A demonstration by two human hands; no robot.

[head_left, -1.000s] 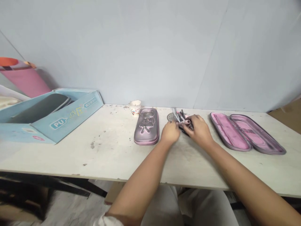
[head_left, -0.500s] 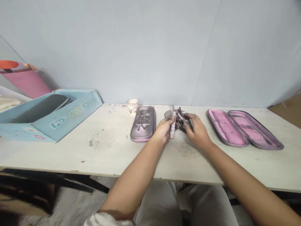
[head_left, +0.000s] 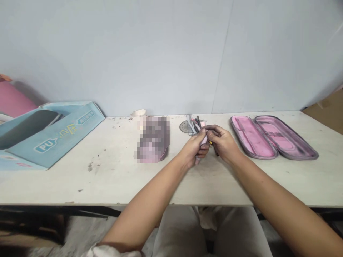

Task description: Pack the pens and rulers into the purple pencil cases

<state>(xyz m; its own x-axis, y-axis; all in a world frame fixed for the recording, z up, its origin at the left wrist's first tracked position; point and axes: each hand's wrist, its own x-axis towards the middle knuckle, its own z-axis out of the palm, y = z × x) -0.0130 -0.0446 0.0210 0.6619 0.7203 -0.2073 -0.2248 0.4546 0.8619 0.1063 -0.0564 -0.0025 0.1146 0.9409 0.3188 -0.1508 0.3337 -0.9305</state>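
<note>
My left hand (head_left: 195, 148) is closed around a bundle of pens (head_left: 197, 125), among them a pink marker, held upright above the table (head_left: 107, 178). My right hand (head_left: 222, 142) pinches a thin dark pen close beside the bundle. A round protractor (head_left: 184, 126) lies flat just behind the hands. The open pink pencil case (head_left: 270, 139) lies to the right, its two halves spread. A closed purple pencil case (head_left: 153, 141), blurred in the picture, lies to the left of my hands.
A light blue cardboard box (head_left: 53, 134) lies on its side at the table's left end, with a pink object (head_left: 13, 101) behind it. A small paper cup (head_left: 138, 113) stands at the back by the pale wall. My lap shows under the front edge.
Both hands have lifted the pens off the table and drawn them nearer to me. My left hand has wrapped round the bundle. The view has shifted left and down.
</note>
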